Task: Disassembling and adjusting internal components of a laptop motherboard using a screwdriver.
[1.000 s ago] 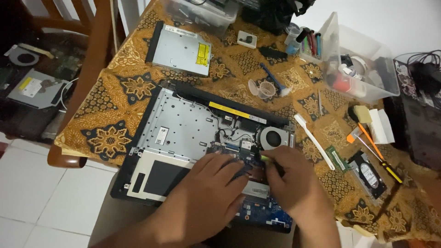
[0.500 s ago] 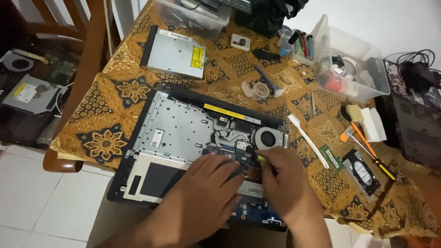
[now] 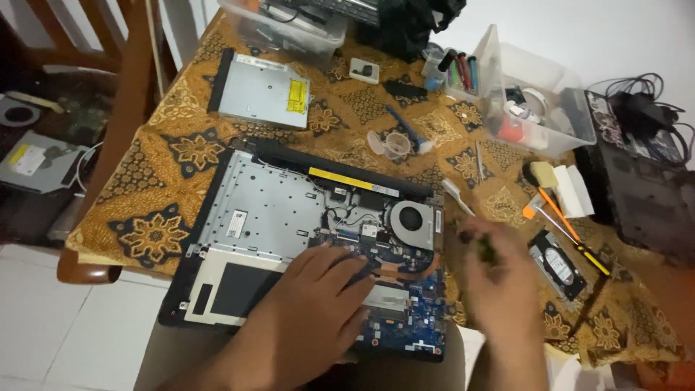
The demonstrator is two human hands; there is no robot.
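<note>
Laptop: your opened laptop sits near-centre on the patterned tablecloth, bottom cover off, so the blue mainboard and round fan are exposed on the right side.

Left hand: your left hand lies flat on the board, fingers spread and closed on nothing, fingertips by the copper heat pipe. Looks like you're pinning the chassis so it doesn't slide.

Right hand: your right hand is off the laptop's right edge and motion-blurred. Something small and dark may be pinched at the fingertips, but I can't tell if it's gripping or empty.

Right of the hand: a bare hard drive and an orange-handled screwdriver, both within easy reach of that hand.

Far side: an optical drive parked far left out of the way, and a small clear cup past the hinge, probably for loose bits.

Far right: a clear plastic bin with odds and ends, pens standing beside it.

Off the table: a wooden chair on the left.
</note>
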